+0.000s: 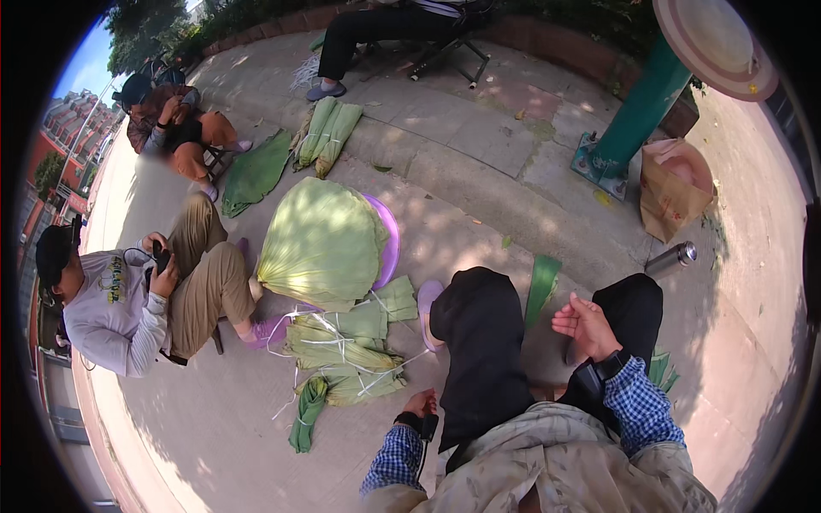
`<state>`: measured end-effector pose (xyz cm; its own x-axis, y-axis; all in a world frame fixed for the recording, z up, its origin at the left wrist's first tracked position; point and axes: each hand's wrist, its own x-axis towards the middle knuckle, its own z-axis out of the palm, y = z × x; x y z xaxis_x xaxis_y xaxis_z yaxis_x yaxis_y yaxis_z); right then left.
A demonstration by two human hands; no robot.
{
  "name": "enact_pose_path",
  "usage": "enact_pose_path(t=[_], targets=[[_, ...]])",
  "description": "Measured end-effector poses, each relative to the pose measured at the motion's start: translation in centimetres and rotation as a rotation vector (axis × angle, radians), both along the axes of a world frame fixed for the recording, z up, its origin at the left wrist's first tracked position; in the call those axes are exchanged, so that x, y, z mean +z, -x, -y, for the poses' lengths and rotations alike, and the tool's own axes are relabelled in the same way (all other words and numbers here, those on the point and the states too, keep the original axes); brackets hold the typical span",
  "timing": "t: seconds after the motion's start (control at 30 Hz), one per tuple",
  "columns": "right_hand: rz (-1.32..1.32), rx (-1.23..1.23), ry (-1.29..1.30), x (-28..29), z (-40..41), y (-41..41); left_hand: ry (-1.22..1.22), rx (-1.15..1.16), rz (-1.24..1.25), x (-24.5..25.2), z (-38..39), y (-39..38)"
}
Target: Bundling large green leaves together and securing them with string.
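My left hand [421,403] hangs beside my left thigh with its fingers curled; whether it holds anything cannot be made out. Over my right thigh my right hand [585,324] is raised, fingers loosely bent, holding nothing visible. Tied bundles of large green leaves [346,353] lie on the paving to the left of my knee, with white strips across them. A small dark green rolled bundle [309,413] lies beside them. Beyond is a stack of broad pale green leaves [324,240] on a purple round tray or basin [390,240]. A cut green leaf piece [542,285] lies between my knees.
Two seated people [115,288] [170,118] are at the left, and a third person's legs [385,32] show at the top. More leaf bundles [330,131] lie ahead. On the right stand a green post [635,115], a paper bag [670,199] and a metal flask [670,260].
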<state>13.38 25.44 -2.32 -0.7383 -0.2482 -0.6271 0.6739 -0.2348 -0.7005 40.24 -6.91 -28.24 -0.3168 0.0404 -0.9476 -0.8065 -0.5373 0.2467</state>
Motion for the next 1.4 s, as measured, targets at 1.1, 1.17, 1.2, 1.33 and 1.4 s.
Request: enact_pose_path(t=[1.1, 1.17, 1.2, 1.33, 1.4], targets=[[-0.195, 0.345, -0.08, 2.5, -1.3, 19.6, 0.945, -0.174, -1.005, 28.7, -1.5, 24.1], [-0.141, 0.343, -0.028, 0.3, -4.0, 18.6, 0.957, -0.226, -0.905, 28.6, -1.1, 24.7], [-0.129, 0.333, -0.027, -0.7, -5.3, 18.2, 0.895, -0.299, -0.88, 28.5, -0.9, 25.2], [0.067, 0.123, -0.083, -3.0, -8.6, 17.7, 0.831, -0.383, -0.866, 28.0, 0.2, 28.0], [-0.081, 0.141, 0.013, -3.5, -9.4, 18.0, 1.065, -0.435, -0.883, 26.8, -0.1, 28.9]])
